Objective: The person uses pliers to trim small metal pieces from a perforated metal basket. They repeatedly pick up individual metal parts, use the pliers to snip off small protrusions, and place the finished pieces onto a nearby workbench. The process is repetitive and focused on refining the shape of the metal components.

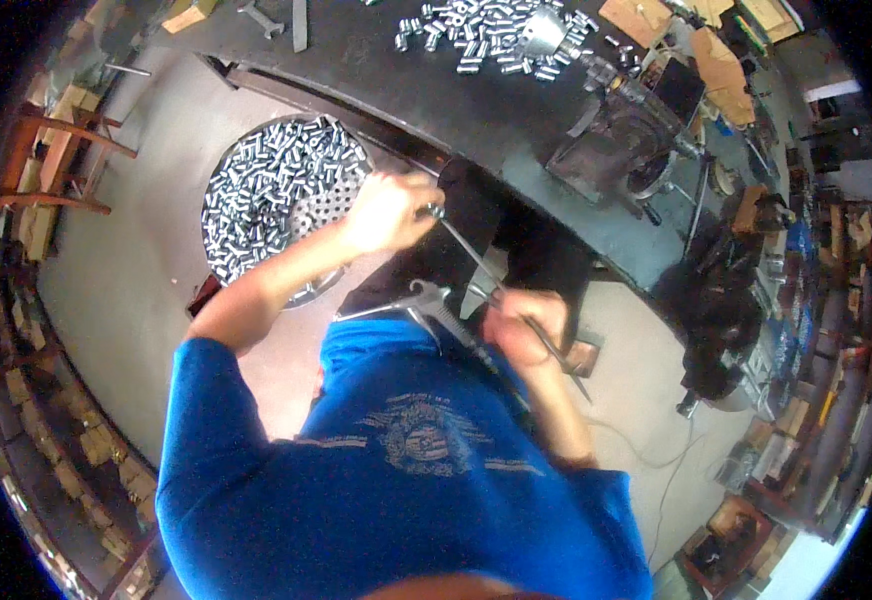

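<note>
We stand at the dark workbench (476, 110) | perforated round tray (331, 205) of small metal cylinders sits below its edge | our left hand (388, 208) closes around the thin metal rod's (466, 250) upper end | our right hand (524, 327) clenches it lower down, beside the air blow gun (434, 305).

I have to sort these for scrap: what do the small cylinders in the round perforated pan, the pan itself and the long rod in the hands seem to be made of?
Small cylinders: likely bright plated or polished steel, given their silvery glints. Perforated pan: looks like sheet metal, dull grey with punched holes. Long rod, held by the left hand and right hand: thin metal, apparently steel, grey with a slight sheen.
</note>
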